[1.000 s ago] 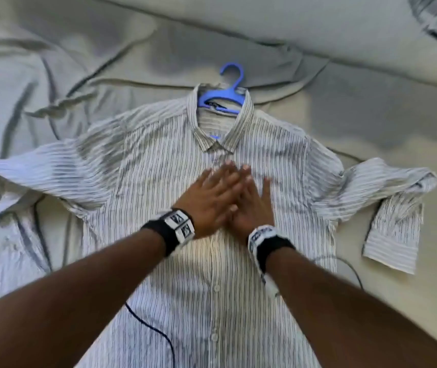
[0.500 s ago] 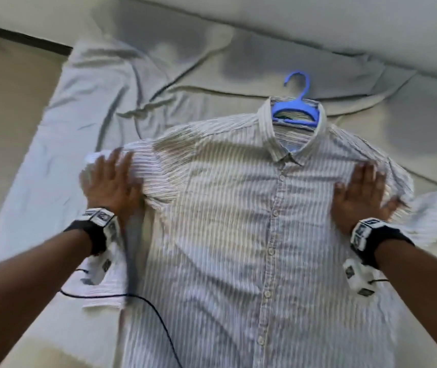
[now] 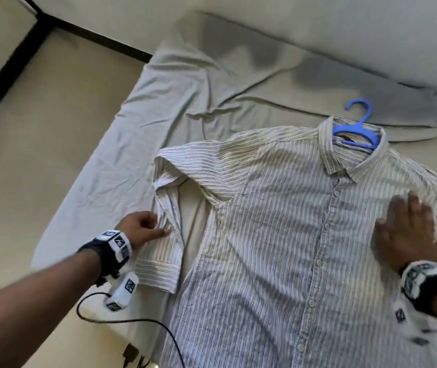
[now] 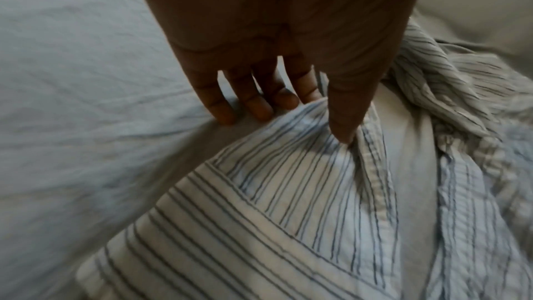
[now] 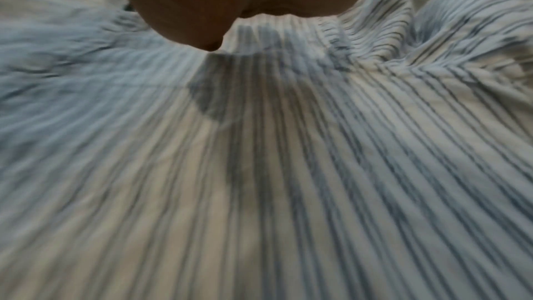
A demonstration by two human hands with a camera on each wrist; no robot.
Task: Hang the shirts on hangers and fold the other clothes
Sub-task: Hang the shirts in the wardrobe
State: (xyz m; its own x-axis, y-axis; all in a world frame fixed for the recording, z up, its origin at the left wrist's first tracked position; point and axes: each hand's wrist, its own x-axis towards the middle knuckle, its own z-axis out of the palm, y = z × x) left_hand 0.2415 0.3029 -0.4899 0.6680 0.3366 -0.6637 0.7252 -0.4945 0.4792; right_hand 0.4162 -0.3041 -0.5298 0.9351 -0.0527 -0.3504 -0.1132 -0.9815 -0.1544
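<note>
head view shows a striped shirt lying face up and buttoned on a bed, toward its right side, with a blue hanger inside the collar and its hook pointing at the bed's far edge. left hand sits at the folded-down sleeve near the bed's left edge; left wrist view shows the thumb pressed into the sleeve fabric with the fingers curled at its edge, a narrow grip pinching the sleeve. right hand lies flat on the shirt's chest beside the button line, fingers spread wide, holding nothing. a black cable trails across the bed's near edge.
</note>
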